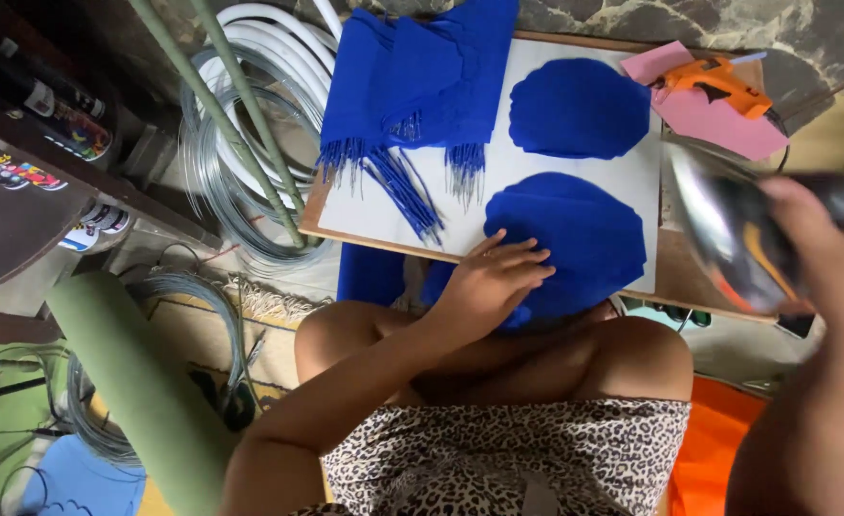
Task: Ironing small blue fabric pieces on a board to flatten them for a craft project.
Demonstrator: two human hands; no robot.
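At centre frame, the left hand lies flat with fingers spread, pressing a blue felt piece on the white board. At right, the right hand clenches blurred scissors, seemingly mid-cutting; next needs steadying the felt.

The near blue felt piece is a rounded, scalloped-edged shape lying flat at the front edge of the white board, overhanging it toward the knees. The scissors, blurred, with shiny blades and orange-black handles, are raised just right of it.
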